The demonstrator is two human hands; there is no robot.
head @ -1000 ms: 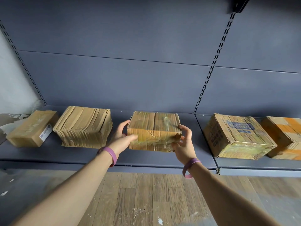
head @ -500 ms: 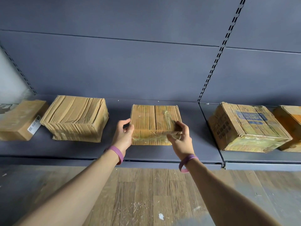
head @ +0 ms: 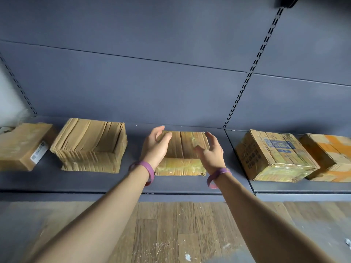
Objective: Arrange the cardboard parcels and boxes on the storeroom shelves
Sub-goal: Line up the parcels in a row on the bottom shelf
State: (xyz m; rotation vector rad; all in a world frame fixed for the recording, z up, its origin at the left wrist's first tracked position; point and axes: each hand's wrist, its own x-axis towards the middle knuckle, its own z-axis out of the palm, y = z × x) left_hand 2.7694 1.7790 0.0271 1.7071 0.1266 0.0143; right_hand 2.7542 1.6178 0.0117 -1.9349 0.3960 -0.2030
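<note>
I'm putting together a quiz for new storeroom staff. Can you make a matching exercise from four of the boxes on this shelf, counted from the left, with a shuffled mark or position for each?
Things
1. leftmost box
2. third parcel
3. fourth box
4. rightmost box

Marks or positions
A. orange tape
B. between the left hand and the right hand
C. white label on its side
D. blue print on top

Pairs: 1-C, 2-B, 3-D, 4-A
</note>
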